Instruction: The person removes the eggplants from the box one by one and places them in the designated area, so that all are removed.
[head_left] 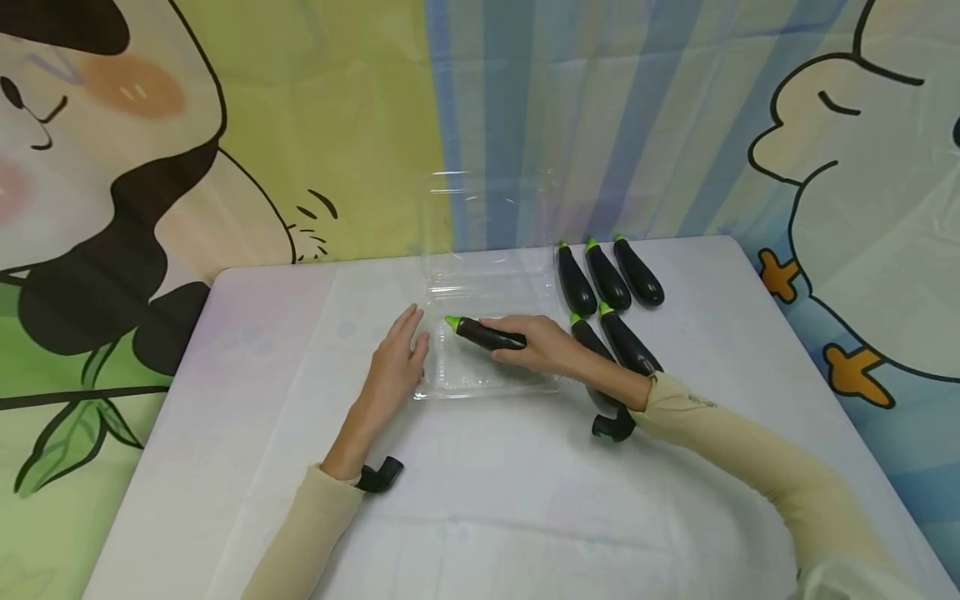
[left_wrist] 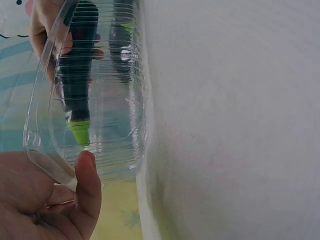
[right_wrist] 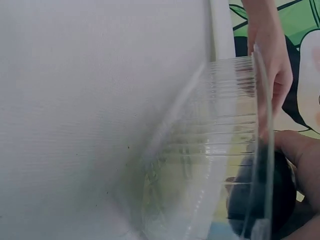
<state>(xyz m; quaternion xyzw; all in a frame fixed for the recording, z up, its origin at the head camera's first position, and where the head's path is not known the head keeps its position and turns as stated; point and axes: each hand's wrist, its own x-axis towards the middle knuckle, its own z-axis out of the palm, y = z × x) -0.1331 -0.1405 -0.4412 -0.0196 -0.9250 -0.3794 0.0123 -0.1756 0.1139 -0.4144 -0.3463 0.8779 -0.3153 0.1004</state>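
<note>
A dark eggplant with a green stem end is gripped by my right hand over a clear plastic container. Its stem end points left, toward my left hand. That hand stands at the container's left side with its fingers extended; in the left wrist view its thumb is up against the ribbed wall. The container's hinged lid stands raised at the back. In the right wrist view the eggplant shows through the clear wall, partly hidden.
Several more eggplants lie in two rows on the white table, right of the container. The right forearm passes over the nearer row and partly covers it. Printed curtains hang behind the table.
</note>
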